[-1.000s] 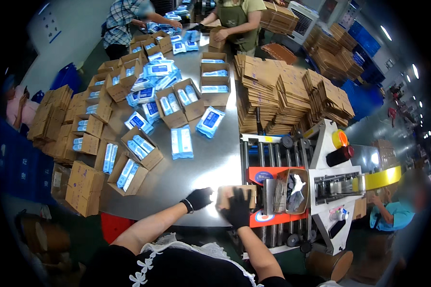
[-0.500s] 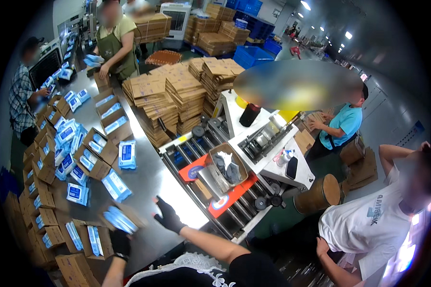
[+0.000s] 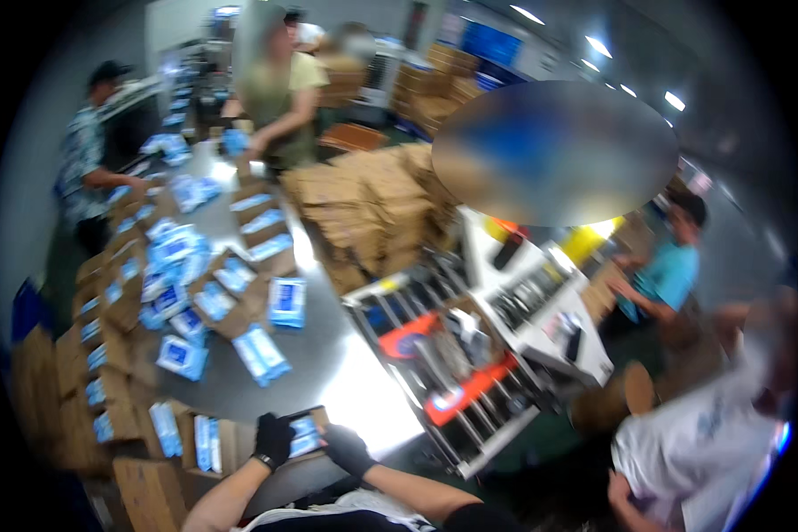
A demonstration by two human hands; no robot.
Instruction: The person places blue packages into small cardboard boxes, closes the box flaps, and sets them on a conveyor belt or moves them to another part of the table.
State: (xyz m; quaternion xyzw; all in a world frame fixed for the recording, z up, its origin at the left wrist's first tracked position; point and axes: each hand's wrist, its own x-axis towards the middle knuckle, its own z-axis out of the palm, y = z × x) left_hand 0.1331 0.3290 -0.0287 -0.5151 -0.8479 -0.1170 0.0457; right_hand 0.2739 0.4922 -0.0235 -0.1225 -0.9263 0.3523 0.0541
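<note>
Both of my hands wear black gloves with bare fingertips. Between them, at the near edge of the metal table, is a small open cardboard box [image 3: 309, 456] with blue-and-white wipe packs [image 3: 305, 434] in it. My left hand [image 3: 274, 441] grips the box's left side. At its right side, my right hand [image 3: 348, 450] holds the edge with closed fingers. Just left of my left hand stand open boxes with upright packs [image 3: 208, 443]. Two packs [image 3: 262, 355] lie side by side beyond my hands, with another pack [image 3: 286, 302] farther off. Motion blurs much of the picture.
The metal table [image 3: 346, 372] carries a heap of wipe packs [image 3: 173, 257] and rows of filled boxes [image 3: 106, 355]. On the right is a roller conveyor [image 3: 470, 426] with a white machine [image 3: 541, 301]. Flattened cartons [image 3: 355, 195] are stacked behind. Several people stand around.
My right hand has come down and left onto the box, which is now between both hands rather than in the left alone. The box has moved right and nearer. The whole view has shifted.
</note>
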